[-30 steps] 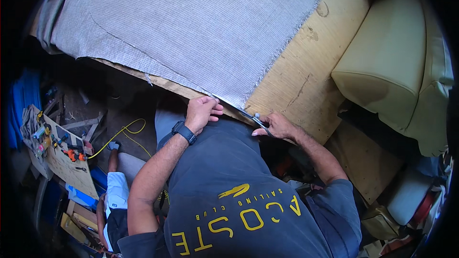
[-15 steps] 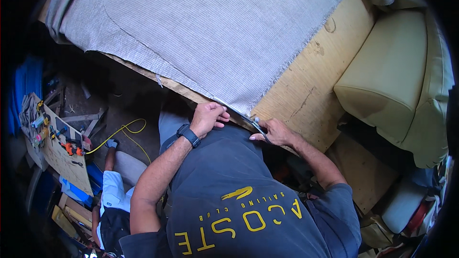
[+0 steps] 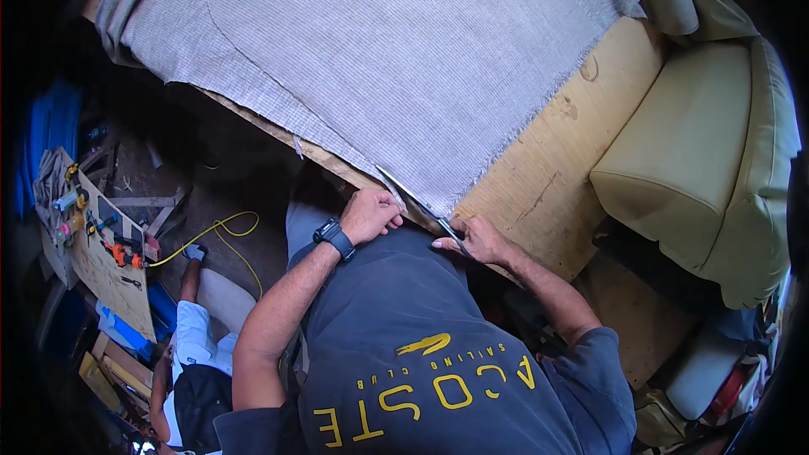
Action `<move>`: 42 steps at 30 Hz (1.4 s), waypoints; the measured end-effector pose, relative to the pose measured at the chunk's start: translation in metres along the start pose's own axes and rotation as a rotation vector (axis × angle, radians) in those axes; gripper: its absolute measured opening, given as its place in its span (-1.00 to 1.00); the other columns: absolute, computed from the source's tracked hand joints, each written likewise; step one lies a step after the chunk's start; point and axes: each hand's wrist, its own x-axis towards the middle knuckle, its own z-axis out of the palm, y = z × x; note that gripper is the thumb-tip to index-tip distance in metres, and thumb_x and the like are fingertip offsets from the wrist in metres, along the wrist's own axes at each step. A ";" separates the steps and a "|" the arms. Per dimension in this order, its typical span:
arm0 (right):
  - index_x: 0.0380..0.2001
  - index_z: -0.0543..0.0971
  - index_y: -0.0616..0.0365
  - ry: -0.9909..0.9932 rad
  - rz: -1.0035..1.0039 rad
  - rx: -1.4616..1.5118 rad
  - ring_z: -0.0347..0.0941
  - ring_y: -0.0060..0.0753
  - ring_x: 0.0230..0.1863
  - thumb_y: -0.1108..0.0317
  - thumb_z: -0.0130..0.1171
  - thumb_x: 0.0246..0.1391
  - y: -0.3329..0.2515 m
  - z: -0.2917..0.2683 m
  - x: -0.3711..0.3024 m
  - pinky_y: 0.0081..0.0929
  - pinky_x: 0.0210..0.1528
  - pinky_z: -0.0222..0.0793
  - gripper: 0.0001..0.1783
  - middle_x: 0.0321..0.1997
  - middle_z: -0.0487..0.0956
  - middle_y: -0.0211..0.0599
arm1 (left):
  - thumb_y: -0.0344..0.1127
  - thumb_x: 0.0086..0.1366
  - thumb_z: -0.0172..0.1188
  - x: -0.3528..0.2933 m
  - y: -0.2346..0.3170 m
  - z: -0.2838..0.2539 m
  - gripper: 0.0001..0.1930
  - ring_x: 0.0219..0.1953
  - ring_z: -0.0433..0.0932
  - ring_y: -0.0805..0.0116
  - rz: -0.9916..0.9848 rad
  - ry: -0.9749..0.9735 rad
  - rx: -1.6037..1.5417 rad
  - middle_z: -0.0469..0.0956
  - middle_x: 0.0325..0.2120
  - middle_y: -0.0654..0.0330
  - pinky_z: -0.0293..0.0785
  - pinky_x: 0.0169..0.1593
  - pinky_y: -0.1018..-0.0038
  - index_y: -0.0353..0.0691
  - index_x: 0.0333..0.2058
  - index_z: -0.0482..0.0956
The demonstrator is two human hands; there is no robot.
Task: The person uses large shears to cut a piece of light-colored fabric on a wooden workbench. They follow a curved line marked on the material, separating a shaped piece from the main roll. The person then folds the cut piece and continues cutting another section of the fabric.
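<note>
A grey woven fabric (image 3: 379,59) lies spread over a plywood tabletop (image 3: 539,160), with a dark curved line running along its near left part. My right hand (image 3: 479,241) is closed round the handles of a pair of scissors (image 3: 430,212) at the fabric's near corner. The scissor blades point far left along the near edge, and one blade shows on top of the cloth. My left hand (image 3: 372,216), with a dark watch on its wrist, pinches the fabric's edge strip just left of the blades.
A cream upholstered seat (image 3: 674,152) stands at the right of the table. At the lower left a person (image 3: 198,345) is beside a board (image 3: 109,261) holding tools, including an orange and black one. A yellow hose (image 3: 221,226) loops over the floor there.
The scissors' blade has come into clearer view above the cloth, and its blades look wider apart. My left hand has drawn slightly nearer my body with the edge strip. The view has shifted slightly.
</note>
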 end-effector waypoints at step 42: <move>-0.43 0.60 0.25 0.044 -0.049 0.186 0.34 -0.45 -0.53 -0.30 0.28 0.08 -0.087 -0.024 0.063 -0.27 -0.42 0.29 -0.32 -0.64 0.46 -0.28 | -0.23 0.13 0.21 -0.027 -0.059 -0.076 -0.85 -0.37 0.67 -0.01 0.252 0.175 0.878 0.67 -0.49 0.01 0.57 -0.19 0.11 -0.12 -0.45 0.72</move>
